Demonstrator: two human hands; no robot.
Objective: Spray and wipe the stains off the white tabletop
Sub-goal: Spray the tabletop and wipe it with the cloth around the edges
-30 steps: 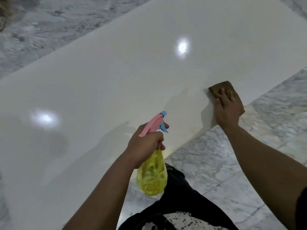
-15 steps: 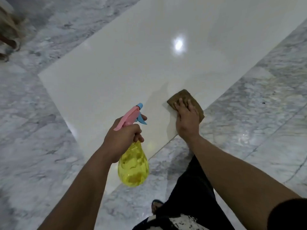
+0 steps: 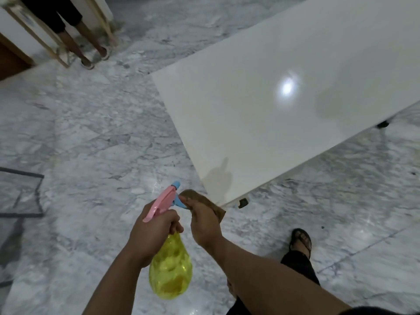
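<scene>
The spray bottle (image 3: 169, 267) hangs over the marble floor (image 3: 91, 144), off the near-left corner of the white surface (image 3: 272, 92) and well clear of it. Its long axis runs roughly up and down the picture with a slight lean: the yellow, see-through body lies at the bottom, nearest the camera, and the pink head with its blue nozzle points up and a little right, toward that corner of the surface. The left hand (image 3: 151, 235) has the bottle in its grip at the neck, fingers curled tight round it just under the pink head, forearm reaching in from the lower left. The right hand (image 3: 203, 221) sits just beside it on the right, knuckles up, its grip closed on a brown cloth (image 3: 204, 198) bunched under the fingers; the cloth pokes out past the fingertips and lies against the blue trigger of the bottle. The cloth is off the surface, just short of its corner. The right forearm comes in from the lower right, crossing above a dark trouser leg and a sandalled foot (image 3: 300, 241). The surface shows a bright light reflection and a faint dull patch toward its right edge. At the upper left stand another person's legs (image 3: 75, 39) beside a wooden frame.
</scene>
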